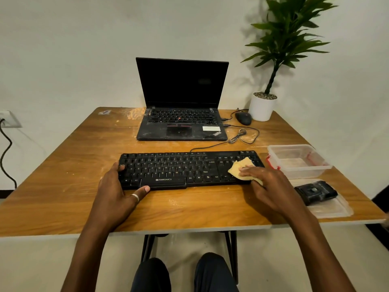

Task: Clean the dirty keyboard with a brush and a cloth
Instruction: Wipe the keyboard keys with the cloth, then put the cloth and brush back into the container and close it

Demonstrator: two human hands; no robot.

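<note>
Wiping looks to be the step in hand: the black full-size keyboard (pixel 189 168) lies flat on the scuffed wooden surface (pixel 69 157), spanning the gap between the two hands. A folded pale yellow cloth (pixel 239 166) sits on its number-pad end, directly under the right hand (pixel 268 185). That hand's fingers (pixel 246 171) lie fairly straight and flat on the cloth, pressing it to the keys rather than bunching it, and a strip of cloth shows beneath the palm. The left hand (pixel 116 187) holds the keyboard's opposite end, its fingers (pixel 121 167) bent over the outermost keys and the thumb laid along the front edge, so the board is pinched and steadied. Pale dust shows on the surface around both hands. I judge that the key rows between the hands need the cloth next. That calls for a firm sweep of the flat fingers toward the left hand, while the left grip stops the board from sliding. Just beyond the right fingers stands a clear plastic box with red clips (pixel 299 161). Beside the right wrist a small black object (pixel 315 191) rests on a clear lid (pixel 334 209); it may be the brush, though I cannot tell. Well past both hands stands an open black laptop (pixel 181 102) with a dusty deck.
</note>
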